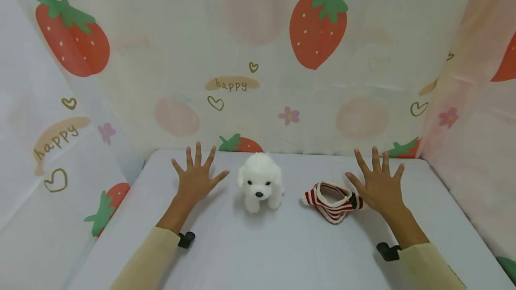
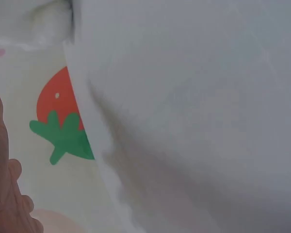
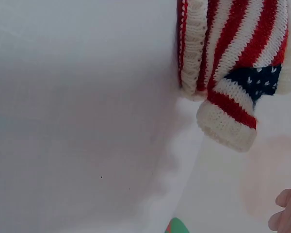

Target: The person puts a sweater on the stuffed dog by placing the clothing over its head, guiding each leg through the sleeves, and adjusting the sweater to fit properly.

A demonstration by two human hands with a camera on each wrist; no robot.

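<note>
A white plush dog point(image 1: 260, 182) with a black nose stands on the white table point(image 1: 258, 254), facing the camera. To its right lies a small knitted sweater point(image 1: 334, 207) with red and white stripes; the right wrist view shows a navy patch with white flecks near the cuff of its sleeve point(image 3: 228, 116). My left hand point(image 1: 196, 180), fingers spread and straight, is left of the dog and holds nothing. On the other side, my right hand point(image 1: 380, 187) is likewise spread, just right of the sweater, with nothing in its grasp. Part of the dog point(image 2: 51, 22) shows at the left wrist view's upper left corner.
A pale cloth backdrop point(image 1: 258, 57) printed with strawberries, hearts and flowers rises behind the table and along both sides. Black wrist cameras point(image 1: 187, 240) sit by the cuffs of both beige sleeves point(image 1: 147, 258).
</note>
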